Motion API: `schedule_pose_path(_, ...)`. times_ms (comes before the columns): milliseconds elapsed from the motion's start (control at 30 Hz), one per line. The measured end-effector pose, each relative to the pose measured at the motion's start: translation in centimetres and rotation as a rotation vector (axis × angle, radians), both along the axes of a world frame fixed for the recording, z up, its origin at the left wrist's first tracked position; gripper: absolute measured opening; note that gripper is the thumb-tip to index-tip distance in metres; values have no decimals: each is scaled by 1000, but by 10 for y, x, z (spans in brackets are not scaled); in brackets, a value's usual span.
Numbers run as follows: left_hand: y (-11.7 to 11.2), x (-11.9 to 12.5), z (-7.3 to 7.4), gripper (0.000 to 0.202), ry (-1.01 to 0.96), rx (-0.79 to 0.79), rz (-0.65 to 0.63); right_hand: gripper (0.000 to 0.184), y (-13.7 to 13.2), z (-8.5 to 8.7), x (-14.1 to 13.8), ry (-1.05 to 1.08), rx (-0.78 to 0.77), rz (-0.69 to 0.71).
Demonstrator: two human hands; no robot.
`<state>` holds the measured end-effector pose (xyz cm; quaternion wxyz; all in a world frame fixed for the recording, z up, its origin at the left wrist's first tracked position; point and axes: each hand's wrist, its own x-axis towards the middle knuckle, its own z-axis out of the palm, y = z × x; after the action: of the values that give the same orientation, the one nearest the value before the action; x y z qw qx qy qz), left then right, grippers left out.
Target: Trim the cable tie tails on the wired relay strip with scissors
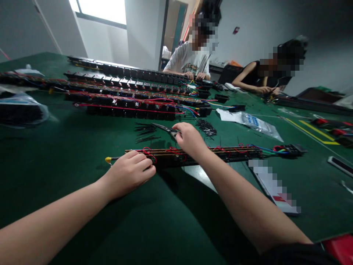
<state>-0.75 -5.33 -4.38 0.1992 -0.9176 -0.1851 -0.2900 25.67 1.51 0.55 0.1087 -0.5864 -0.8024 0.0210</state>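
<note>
Across the table in front of me lies a long black wired bar (237,151) with brass-coloured rails, looped red wires and a connector at its right end. My left hand (132,170) is closed over its left part, close to a yellow tip (108,160). Reaching over the bar, my right hand (190,138) has its fingers closed at the handle end of a pair of scissors (163,127). The scissors' blades point left, and the hand hides most of the handles. Thin black cable ties (146,129) lie beside the blades, with another bunch (206,127) further right.
Several similar wired bars (124,106) lie in rows behind. A plastic bag (249,123) lies to the right, a bag of black pieces (22,110) at the left, and a white-grey packet (273,187) near my right forearm. Two people (187,59) work across the table.
</note>
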Motion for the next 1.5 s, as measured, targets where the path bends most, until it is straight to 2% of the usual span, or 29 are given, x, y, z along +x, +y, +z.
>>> schedule_pose_path(67,0,0,0,28,-11,12,4,38,25,8,12,-102,-100,-131)
schedule_pose_path(200,1,0,0,31,-19,23,-2,41,57,10,16,-251,-339,-192)
schedule_pose_path(333,3,0,-1,29,-17,25,-15,42,60,9,6,-271,-341,-223)
schedule_pose_path(467,4,0,-2,29,-19,34,-17,43,46,22,6,-181,-174,-247)
schedule_pose_path(533,3,0,-3,29,-18,38,-18,45,29,32,10,-126,-111,-242)
schedule_pose_path(600,3,-1,-5,28,-13,38,-21,55,4,41,14,-90,-93,-240)
schedule_pose_path(700,4,0,-7,25,-4,32,-24,64,-38,46,16,-84,-128,-225)
schedule_pose_path(833,5,2,-10,25,5,20,-27,53,-73,42,10,-195,-293,-195)
schedule_pose_path(967,6,3,-10,26,17,-2,-23,57,-77,39,2,-297,-381,-147)
schedule_pose_path(1100,7,2,-10,24,31,-30,-27,60,-71,44,-4,-355,-413,-118)
schedule_pose_path(1500,9,0,-12,15,42,-127,-33,61,-61,52,-12,-444,-445,-100)
